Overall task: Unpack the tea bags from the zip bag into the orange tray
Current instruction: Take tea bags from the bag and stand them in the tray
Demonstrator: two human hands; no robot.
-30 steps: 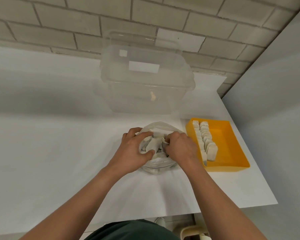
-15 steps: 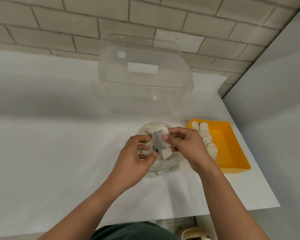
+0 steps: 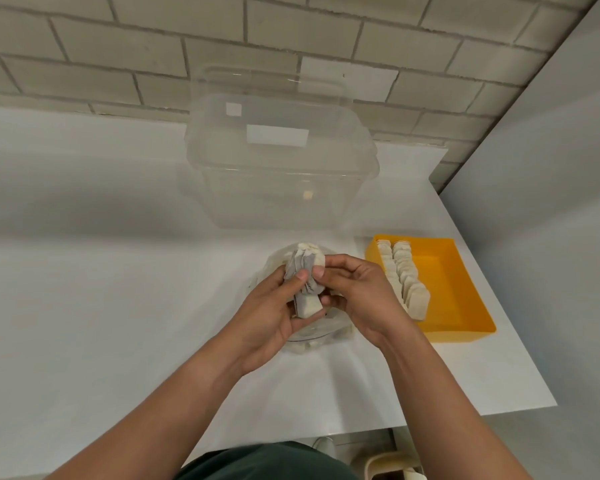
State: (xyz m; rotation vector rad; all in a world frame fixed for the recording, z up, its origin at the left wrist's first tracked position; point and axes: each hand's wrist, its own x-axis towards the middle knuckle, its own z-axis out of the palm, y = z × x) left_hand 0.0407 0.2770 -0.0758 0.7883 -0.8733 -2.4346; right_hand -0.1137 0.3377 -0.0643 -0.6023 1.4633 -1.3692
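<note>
We see left hand [image 3: 267, 317] and right hand [image 3: 357, 299] clamped on tea bags [image 3: 305, 271], half hiding the zip bag [image 3: 309, 337] — bin [image 3: 281, 174] behind, tray [image 3: 465, 306] at the tabletop's [image 3: 84, 306] right edge.

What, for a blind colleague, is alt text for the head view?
Left hand and right hand hold a bundle of tea bags over the zip bag; at right, the orange tray holds two rows of bags.
</note>
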